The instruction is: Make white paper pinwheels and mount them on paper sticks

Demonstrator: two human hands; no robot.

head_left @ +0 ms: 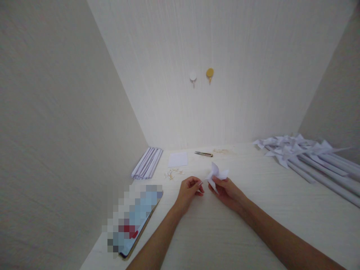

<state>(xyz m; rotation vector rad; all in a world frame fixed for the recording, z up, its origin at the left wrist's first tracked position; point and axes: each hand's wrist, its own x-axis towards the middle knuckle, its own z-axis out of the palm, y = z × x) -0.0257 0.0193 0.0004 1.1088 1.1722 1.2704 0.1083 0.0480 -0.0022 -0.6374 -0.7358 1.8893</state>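
Observation:
My right hand [227,193] grips a white paper pinwheel [222,174] whose folded blades spread above the fingers. Just to its left, my left hand [190,190] has thumb and fingertips pinched together, apart from the pinwheel. Anything between those fingertips is too small to make out. Beyond the left hand lie small pale sticks or pegs [172,173] scattered on the table. Behind them rests a square white paper sheet [178,159]. Thread snips [204,153] lie near the wall, beside a heap of fine light-brown bits [222,150].
Rolled white paper tubes [147,163] sit side by side at the back left. A phone [143,213], partly pixelated, lies left of my forearm. Several finished-looking pinwheels on paper sticks [306,161] are piled at right. The wall carries a white hook [192,77] and a yellow hook [210,73].

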